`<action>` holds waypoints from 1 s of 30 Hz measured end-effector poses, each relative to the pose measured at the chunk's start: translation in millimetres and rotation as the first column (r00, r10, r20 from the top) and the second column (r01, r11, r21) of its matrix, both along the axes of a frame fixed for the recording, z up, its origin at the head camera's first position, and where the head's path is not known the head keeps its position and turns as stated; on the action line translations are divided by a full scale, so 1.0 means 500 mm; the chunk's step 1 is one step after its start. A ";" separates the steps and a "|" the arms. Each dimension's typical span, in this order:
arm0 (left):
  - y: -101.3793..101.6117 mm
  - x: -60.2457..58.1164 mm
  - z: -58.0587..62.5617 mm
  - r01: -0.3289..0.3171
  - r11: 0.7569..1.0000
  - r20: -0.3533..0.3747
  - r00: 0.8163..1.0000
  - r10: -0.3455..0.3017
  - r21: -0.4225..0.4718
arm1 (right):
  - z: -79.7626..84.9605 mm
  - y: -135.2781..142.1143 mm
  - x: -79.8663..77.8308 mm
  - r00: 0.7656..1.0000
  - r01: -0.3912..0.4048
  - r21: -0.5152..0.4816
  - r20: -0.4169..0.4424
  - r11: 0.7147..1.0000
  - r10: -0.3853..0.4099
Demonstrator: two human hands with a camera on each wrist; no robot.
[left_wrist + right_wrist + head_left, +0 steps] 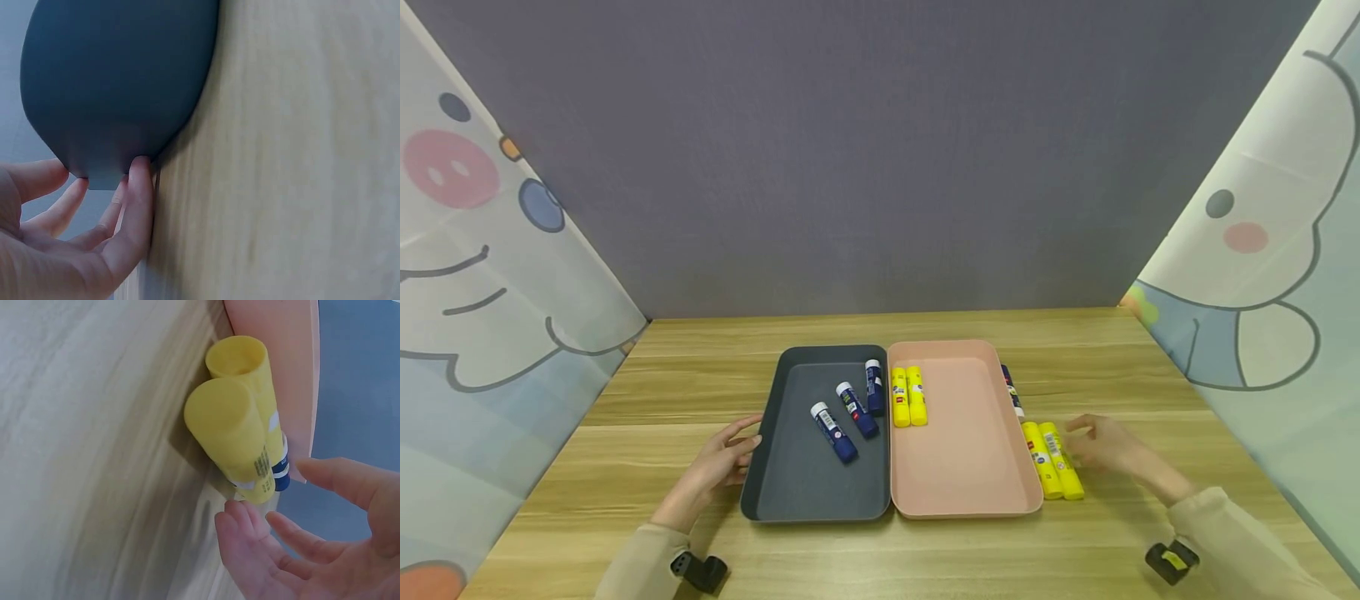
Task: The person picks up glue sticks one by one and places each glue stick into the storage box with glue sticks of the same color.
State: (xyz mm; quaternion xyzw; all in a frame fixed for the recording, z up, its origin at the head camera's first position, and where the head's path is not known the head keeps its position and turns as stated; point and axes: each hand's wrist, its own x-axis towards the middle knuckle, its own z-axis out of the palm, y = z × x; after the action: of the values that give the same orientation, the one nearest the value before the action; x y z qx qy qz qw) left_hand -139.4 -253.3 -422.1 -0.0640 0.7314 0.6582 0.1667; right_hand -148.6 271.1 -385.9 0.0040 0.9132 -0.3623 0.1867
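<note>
My left hand [721, 461] rests its fingertips against the outer left wall of the dark grey tray [812, 502]; the left wrist view shows its fingers [134, 212] touching that wall. In the tray lie three navy glue sticks with white ends, one upper right [875, 387], one in the middle [857, 410] and one lower left [833, 433]. My right hand [1108, 446], fingers loosely bent and holding nothing, hovers just right of two yellow glue sticks [1041, 462] [231, 431] lying side by side against the pink tray [966, 475]. Two more yellow glue sticks [909, 397] lie inside that tray.
Another navy glue stick [1012, 392] lies along the pink tray's right side, beyond the yellow pair. Both trays stand side by side on a wooden table [940, 554]. A grey panel [880, 167] rises behind, with cartoon-printed sheets on both sides.
</note>
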 end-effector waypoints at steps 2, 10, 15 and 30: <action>0.000 0.000 -0.001 0.004 1.000 -0.001 1.000 -0.004 0.001 | -0.003 -0.001 0.000 1.000 0.001 0.006 0.006 1.000 -0.001; 0.000 0.002 0.002 0.005 1.000 -0.003 1.000 -0.005 -0.019 | -0.009 -0.007 0.003 1.000 -0.012 0.011 0.029 1.000 0.012; 0.001 0.001 0.003 0.000 1.000 -0.001 1.000 0.000 -0.022 | -0.012 -0.012 0.002 0.999 -0.006 0.019 0.050 1.000 0.005; 0.001 0.000 0.002 -0.002 1.000 0.002 1.000 0.002 -0.011 | -0.029 -0.014 -0.008 0.996 0.015 0.020 0.087 1.000 -0.016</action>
State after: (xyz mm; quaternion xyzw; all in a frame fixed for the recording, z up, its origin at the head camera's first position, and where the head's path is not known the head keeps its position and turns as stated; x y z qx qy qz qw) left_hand -139.4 -252.7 -421.3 -0.0663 0.7349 0.6541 0.1667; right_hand -152.8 264.1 -400.5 0.0287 0.9075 -0.3545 0.2234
